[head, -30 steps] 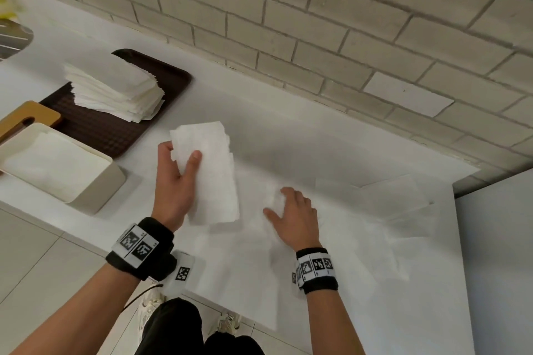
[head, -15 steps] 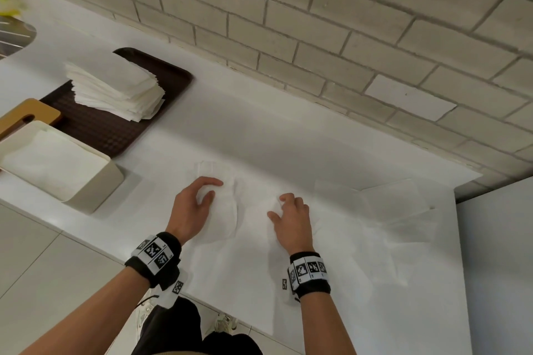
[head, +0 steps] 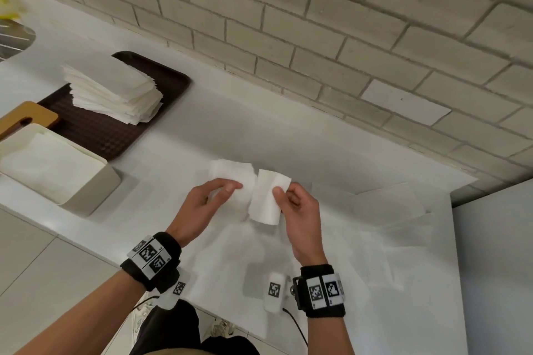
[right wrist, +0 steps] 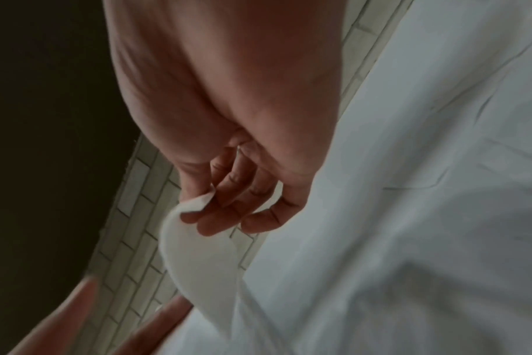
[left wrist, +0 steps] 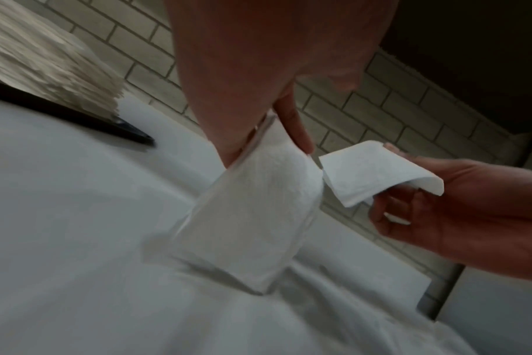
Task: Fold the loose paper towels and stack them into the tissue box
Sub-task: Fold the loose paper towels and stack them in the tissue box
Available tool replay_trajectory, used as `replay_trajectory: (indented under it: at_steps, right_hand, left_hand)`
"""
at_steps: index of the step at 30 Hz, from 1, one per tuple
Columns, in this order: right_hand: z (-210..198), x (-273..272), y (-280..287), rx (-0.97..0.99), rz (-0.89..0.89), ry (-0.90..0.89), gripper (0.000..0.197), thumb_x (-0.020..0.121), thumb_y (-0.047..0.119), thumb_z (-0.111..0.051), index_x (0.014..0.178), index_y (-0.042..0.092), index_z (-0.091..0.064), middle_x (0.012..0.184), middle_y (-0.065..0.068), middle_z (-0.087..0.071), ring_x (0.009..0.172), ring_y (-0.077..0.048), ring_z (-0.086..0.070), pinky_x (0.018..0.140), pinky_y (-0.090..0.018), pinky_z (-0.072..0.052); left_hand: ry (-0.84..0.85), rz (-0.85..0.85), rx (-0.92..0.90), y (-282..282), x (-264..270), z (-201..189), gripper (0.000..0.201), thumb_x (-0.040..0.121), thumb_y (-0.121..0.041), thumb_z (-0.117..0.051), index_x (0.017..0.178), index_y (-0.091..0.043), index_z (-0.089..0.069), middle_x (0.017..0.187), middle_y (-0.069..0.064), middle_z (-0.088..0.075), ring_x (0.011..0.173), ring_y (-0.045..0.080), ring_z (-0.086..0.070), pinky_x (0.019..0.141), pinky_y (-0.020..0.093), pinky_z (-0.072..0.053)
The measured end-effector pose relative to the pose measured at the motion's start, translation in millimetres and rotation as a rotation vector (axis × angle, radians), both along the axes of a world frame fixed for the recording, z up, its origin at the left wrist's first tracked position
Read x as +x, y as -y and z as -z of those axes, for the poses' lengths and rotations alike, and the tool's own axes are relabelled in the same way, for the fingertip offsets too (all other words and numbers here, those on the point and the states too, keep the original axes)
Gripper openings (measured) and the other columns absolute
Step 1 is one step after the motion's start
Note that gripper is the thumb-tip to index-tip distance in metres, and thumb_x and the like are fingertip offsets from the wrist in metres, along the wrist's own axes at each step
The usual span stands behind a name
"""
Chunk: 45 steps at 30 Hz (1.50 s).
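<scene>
Since half a second ago both hands have risen off the counter, each now pinching a piece of white paper towel above the loose sheets

Head view: left hand, thumb and fingers closed on a folded paper towel; right hand, thumb and fingers closed on a curled paper towel just beside the first. Loose paper towels lying spread on the white counter under and to the right of the hands. Tissue box, open, cream, at the counter's left edge, a flat sheet lying inside. Brown tray behind the box, bearing a stack of folded towels. Wooden lid left of the tray, behind the box. Brick wall behind the counter.

Left wrist view: left hand pinching the folded paper towel, which hangs down to the sheets below; right hand holding the curled paper towel by its edge.

Right wrist view: right hand, fingers curled, the curled paper towel nipped against the thumb; picture blurred; fingertips of the left hand at the lower left
</scene>
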State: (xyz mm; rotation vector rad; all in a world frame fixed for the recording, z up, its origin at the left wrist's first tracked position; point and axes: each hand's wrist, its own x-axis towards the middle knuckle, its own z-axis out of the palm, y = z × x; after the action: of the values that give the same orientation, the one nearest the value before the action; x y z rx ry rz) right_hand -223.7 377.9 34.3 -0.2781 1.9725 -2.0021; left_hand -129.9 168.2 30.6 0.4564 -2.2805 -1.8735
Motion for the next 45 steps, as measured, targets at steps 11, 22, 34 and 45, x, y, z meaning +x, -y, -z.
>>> replay_trajectory:
  at_steps: [11,22,34,45]
  right_hand:
    - [-37.5,16.6,5.1,-0.435,0.117,0.169,0.033,0.109,0.010,-0.058,0.137,0.028,-0.055,0.116,-0.010,-0.075,0.104,-0.020,-0.066,0.095,-0.037,-0.055]
    - [-31.9,33.2,19.7,-0.365,0.227,0.168,0.016,0.109,0.017,-0.060,0.125,0.019,-0.060,0.116,-0.007,-0.077,0.104,-0.020,-0.069,0.098,-0.044,-0.050]
    - [-58.2,48.3,90.4,-0.318,0.090,0.016,0.016,0.108,0.012,-0.058,0.123,0.008,-0.058,0.113,-0.012,-0.077,0.104,-0.021,-0.071,0.094,-0.038,-0.056]
    - [-85.2,88.2,222.2,-0.185,0.253,-0.192,0.016,0.104,0.012,-0.071,0.120,0.014,-0.070,0.115,-0.004,-0.079,0.110,-0.019,-0.074,0.095,-0.035,-0.057]
  left_hand:
    - [0.058,0.233,0.237,-15.6,-11.3,-16.8,0.049,0.087,-0.060,-0.076,0.123,-0.028,-0.076,0.131,-0.005,-0.074,0.123,0.018,-0.070,0.107,0.045,-0.054]
    - [-0.066,0.105,0.348,-4.8,-15.3,-45.2,0.035,0.083,-0.017,-0.091,0.116,-0.021,-0.079,0.124,0.003,-0.077,0.114,0.022,-0.075,0.097,0.040,-0.061]
    - [-0.016,0.183,0.504,58.1,13.4,-61.5,0.048,0.106,-0.053,-0.057,0.115,-0.013,-0.081,0.122,0.010,-0.079,0.114,0.032,-0.075,0.101,0.046,-0.058]
    - [-0.234,-0.100,0.075,200.4,58.6,-98.9,0.022,0.084,-0.031,-0.087,0.092,-0.012,-0.082,0.099,0.001,-0.079,0.098,0.019,-0.074,0.095,0.039,-0.056]
